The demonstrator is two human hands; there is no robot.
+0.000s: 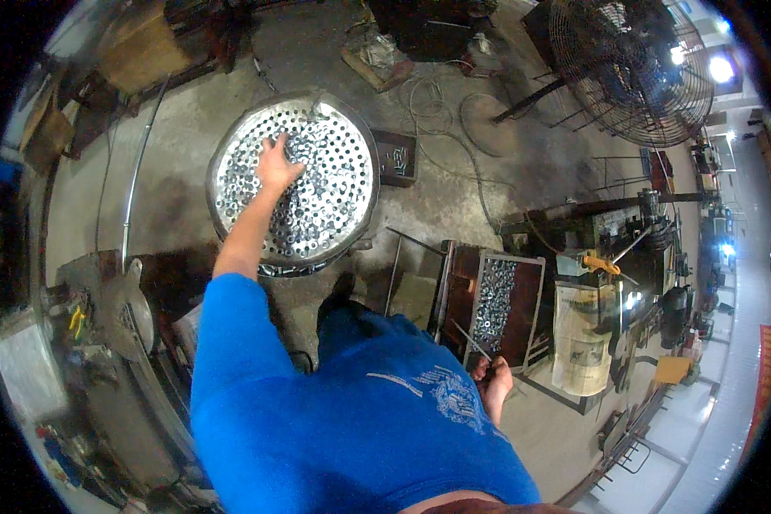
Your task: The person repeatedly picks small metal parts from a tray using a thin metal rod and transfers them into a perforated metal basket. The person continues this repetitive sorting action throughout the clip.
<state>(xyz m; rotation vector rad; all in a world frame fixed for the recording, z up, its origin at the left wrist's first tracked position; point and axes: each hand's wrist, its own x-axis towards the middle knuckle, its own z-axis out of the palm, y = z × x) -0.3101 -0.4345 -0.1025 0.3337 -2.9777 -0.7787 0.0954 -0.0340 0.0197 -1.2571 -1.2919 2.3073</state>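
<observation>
My left hand [278,167] reaches over a large round metal pan [357,184] whose shiny floor is full of holes. Its fingers are spread among small metal nuts or rings [300,218] scattered over that floor; whether any piece lies under the fingertips is hidden. Beside my right hip, my right hand [493,387] is closed on a thin metal rod [471,341], and its grip end is mostly covered by the fingers. The rod points toward a framed tray [535,295] with many small metal pieces [493,304] heaped along it.
A dark box [397,158] with a few metal pieces touches the pan's right side. Cables [475,167] trail on the floor near a big caged fan [634,68]. A newspaper sheet [581,338] hangs beside the right-hand bench. A long metal pole [139,176] stands at left.
</observation>
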